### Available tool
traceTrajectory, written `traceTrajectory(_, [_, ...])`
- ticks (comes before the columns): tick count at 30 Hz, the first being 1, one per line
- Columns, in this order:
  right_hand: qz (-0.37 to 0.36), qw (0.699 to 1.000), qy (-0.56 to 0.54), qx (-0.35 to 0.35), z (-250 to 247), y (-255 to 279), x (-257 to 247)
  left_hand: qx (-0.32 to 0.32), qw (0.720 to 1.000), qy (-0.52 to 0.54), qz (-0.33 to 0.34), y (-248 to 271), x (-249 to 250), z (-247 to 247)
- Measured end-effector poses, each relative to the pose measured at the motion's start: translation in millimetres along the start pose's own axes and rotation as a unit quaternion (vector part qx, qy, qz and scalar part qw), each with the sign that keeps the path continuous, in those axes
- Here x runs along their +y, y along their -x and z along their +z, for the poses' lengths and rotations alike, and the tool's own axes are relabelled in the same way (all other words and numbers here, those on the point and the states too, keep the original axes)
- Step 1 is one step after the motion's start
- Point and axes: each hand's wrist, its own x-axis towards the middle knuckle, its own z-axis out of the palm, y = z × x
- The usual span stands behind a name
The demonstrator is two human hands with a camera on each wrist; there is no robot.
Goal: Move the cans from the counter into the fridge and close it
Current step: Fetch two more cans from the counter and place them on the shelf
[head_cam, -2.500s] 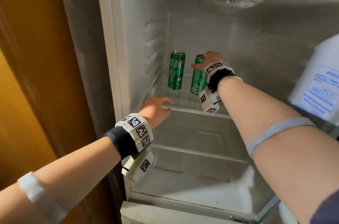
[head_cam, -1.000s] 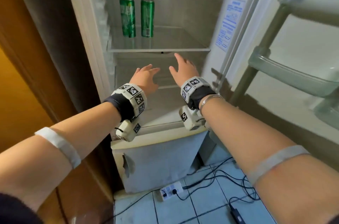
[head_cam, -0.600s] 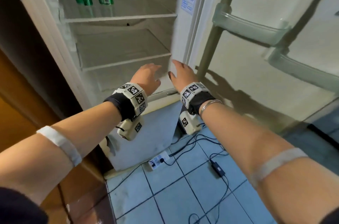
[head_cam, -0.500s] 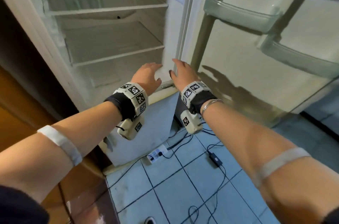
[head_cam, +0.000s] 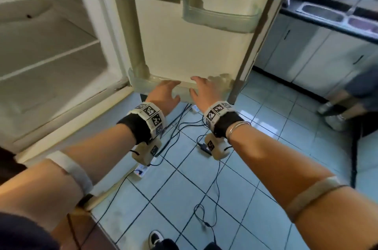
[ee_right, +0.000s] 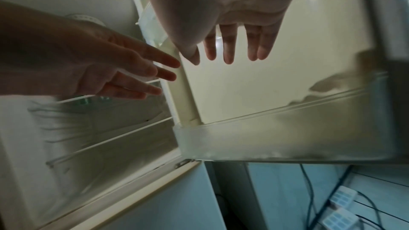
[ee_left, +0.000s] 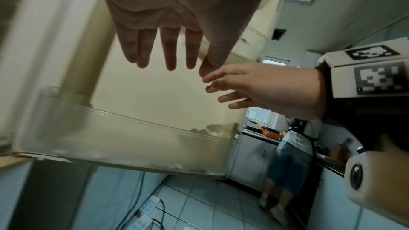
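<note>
Fridge door point(head_cam: 196, 49) stands wide open on the right; cans are out of view. Left hand point(head_cam: 163, 94) and right hand point(head_cam: 206, 94), fingers spread and empty, hover near its bottom bin point(head_cam: 143, 84). Closing probably comes next: grasp the door's edge, swing left.

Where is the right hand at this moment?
In the head view the right hand is open at centre frame, just in front of the bottom door bin of the open fridge door, beside the left hand.

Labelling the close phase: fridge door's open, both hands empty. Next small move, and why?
Probably bring the right hand to the open fridge door and swing it toward the cabinet. Both it and the left hand hover open near the lowest door bin, touching nothing.
</note>
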Motion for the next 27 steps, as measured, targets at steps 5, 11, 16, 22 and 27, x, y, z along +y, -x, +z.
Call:
traceTrajectory(5, [0.055, 0.998, -0.007, 0.015, -44.9, 57.3, 91.0, -0.038, 0.998, 0.015, 0.052, 3.0, 96.9, 60.2])
traceTrajectory(11, [0.143, 0.989, 0.015, 0.043, -105.2, 129.9, 213.1, -0.073, 0.986, 0.031, 0.148, 7.8, 220.8, 134.1])
traceTrajectory(16, [0.216, 0.973, 0.031, 0.078, -149.7, 189.0, 303.3, -0.102, 0.974, 0.017, 0.203, 4.8, 317.8, 186.1])
traceTrajectory(22, [0.315, 0.940, 0.057, 0.117, -195.1, 253.0, 394.4, -0.138, 0.948, 0.001, 0.286, -0.2, 422.9, 249.8])
traceTrajectory(27, [0.397, 0.901, 0.071, 0.162, -230.7, 305.2, 464.8, -0.181, 0.918, 0.005, 0.354, 0.2, 511.0, 308.1])
